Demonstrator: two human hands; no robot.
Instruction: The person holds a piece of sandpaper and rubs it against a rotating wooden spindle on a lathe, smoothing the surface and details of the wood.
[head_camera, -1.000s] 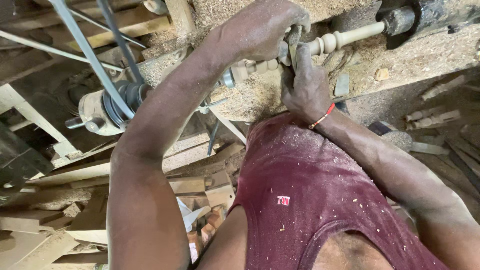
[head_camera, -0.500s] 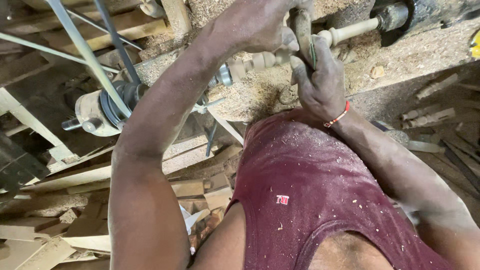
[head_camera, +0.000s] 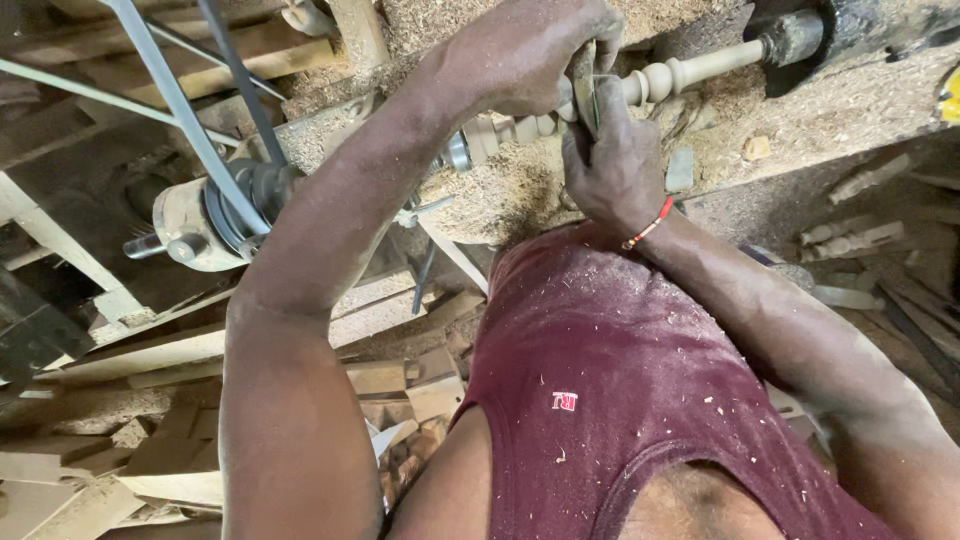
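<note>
At a sawdust-caked lathe bench (head_camera: 870, 95), the left hand (head_camera: 530, 55) & right hand (head_camera: 612, 165) both clamp tight on a dark flat chisel (head_camera: 583, 85), its edge against the pale turned spindle (head_camera: 690, 72) mounted btwn chuck and tailstock. Best kept braced, light pressure, steady feed. Vs. a second ago, the right hand sits higher, nearer the left.

The spindle (head_camera: 690, 75) is pale bare wood, turned smooth and matt. The chisel (head_camera: 583, 85) is dull grey metal. Coarse sawdust (head_camera: 830, 110) covers the desk (head_camera: 500, 190) in a rough tan layer. The pulley (head_camera: 215, 215) looks like worn, dusty metal with a dark rubbery belt (head_camera: 235, 75). The vest (head_camera: 620, 380) is maroon cloth flecked with pale chips. Rough-sawn wood offcuts (head_camera: 130, 460) lie below.
</note>
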